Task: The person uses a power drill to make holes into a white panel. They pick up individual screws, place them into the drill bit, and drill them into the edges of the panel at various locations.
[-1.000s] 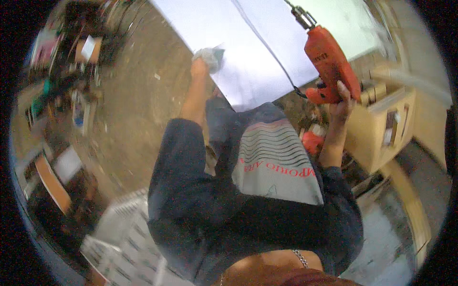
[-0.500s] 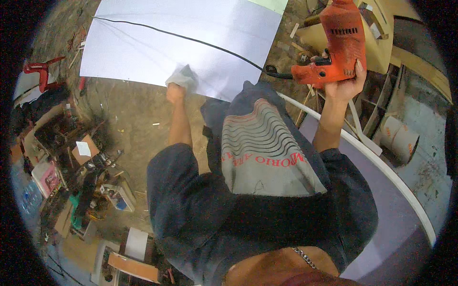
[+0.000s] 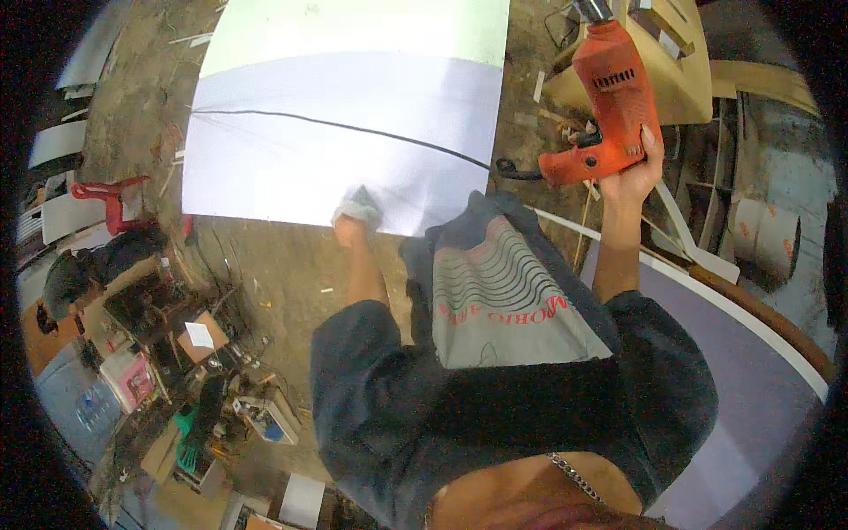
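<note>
My right hand is wrapped round the handle end of an orange-red power drill, raised at the right with its metal chuck pointing away from me. From the drill's base a black cord runs left across a large white panel. At the near edge of that panel, my left hand is closed on a crumpled pale cloth. The cloth appears to rest against the panel's surface. My left fingers are partly hidden by it.
A yellowish wooden piece stands beyond the drill. A curved white-edged panel lies to my right, near a cardboard roll. At left are a red plastic stool and a cluttered heap with a green plastic item.
My view has shifted, so the panel sits lower and more of its pale green far part shows. The drill's chuck has come into view. Both hands keep their holds.
</note>
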The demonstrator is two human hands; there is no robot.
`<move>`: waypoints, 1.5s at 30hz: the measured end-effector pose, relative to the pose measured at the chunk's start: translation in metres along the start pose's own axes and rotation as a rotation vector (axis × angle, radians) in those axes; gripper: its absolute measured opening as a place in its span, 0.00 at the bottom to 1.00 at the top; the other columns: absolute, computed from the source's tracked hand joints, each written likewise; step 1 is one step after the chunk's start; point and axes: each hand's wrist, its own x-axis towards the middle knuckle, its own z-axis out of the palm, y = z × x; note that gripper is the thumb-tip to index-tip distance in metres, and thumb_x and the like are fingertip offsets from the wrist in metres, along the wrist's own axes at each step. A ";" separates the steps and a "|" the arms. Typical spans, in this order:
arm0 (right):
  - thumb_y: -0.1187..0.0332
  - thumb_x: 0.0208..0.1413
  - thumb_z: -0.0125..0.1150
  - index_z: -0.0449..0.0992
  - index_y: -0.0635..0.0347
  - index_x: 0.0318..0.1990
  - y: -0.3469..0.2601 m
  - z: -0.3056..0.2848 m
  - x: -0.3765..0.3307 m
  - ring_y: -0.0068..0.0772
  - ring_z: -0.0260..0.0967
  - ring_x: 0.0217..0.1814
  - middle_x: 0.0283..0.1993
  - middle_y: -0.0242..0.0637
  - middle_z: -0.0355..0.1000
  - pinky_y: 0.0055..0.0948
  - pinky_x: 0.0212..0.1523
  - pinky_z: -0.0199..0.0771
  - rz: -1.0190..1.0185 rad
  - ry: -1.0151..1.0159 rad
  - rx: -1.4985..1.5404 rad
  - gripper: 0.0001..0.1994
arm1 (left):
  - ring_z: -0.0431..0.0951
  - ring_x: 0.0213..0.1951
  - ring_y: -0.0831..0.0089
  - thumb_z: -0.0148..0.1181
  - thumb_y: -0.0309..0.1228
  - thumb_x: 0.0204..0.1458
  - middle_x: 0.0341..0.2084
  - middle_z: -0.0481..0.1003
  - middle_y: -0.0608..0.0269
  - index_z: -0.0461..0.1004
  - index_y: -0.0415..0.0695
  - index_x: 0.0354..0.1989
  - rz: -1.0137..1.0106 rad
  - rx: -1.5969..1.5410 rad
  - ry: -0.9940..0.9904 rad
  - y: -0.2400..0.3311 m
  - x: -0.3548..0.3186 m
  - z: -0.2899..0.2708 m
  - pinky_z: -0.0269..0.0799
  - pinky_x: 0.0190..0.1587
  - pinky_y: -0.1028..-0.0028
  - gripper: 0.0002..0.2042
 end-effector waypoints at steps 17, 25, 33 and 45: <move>0.53 0.48 0.50 0.63 0.62 0.55 -0.028 -0.016 0.022 0.49 0.69 0.46 0.47 0.48 0.70 0.48 0.48 0.70 -0.049 0.068 -0.203 0.29 | 0.77 0.32 0.62 0.59 0.32 0.50 0.32 0.77 0.50 0.75 0.35 0.34 0.077 -0.582 0.617 0.012 -0.064 -0.060 0.72 0.34 0.68 0.10; 0.57 0.44 0.54 0.60 0.61 0.56 -0.015 0.029 0.005 0.48 0.66 0.48 0.48 0.48 0.66 0.46 0.49 0.68 0.106 -0.495 0.032 0.30 | 0.70 0.38 0.74 0.57 0.31 0.54 0.31 0.70 0.68 0.68 0.42 0.42 0.126 -2.296 0.049 0.187 -0.108 -0.269 0.68 0.44 0.74 0.11; 0.61 0.40 0.59 0.62 0.61 0.53 -0.005 0.039 -0.025 0.42 0.64 0.49 0.47 0.45 0.64 0.43 0.50 0.65 0.160 -0.849 -0.107 0.30 | 0.73 0.42 0.73 0.53 0.27 0.55 0.39 0.72 0.65 0.67 0.45 0.49 0.561 -2.501 -0.272 0.268 -0.177 -0.350 0.72 0.50 0.72 0.13; 0.66 0.34 0.67 0.64 0.62 0.50 -0.009 0.046 -0.033 0.36 0.61 0.50 0.46 0.42 0.61 0.39 0.52 0.62 0.081 -1.100 -0.139 0.30 | 0.73 0.43 0.75 0.51 0.30 0.57 0.37 0.72 0.67 0.66 0.46 0.50 0.498 -2.398 -0.188 0.273 -0.200 -0.350 0.72 0.47 0.72 0.12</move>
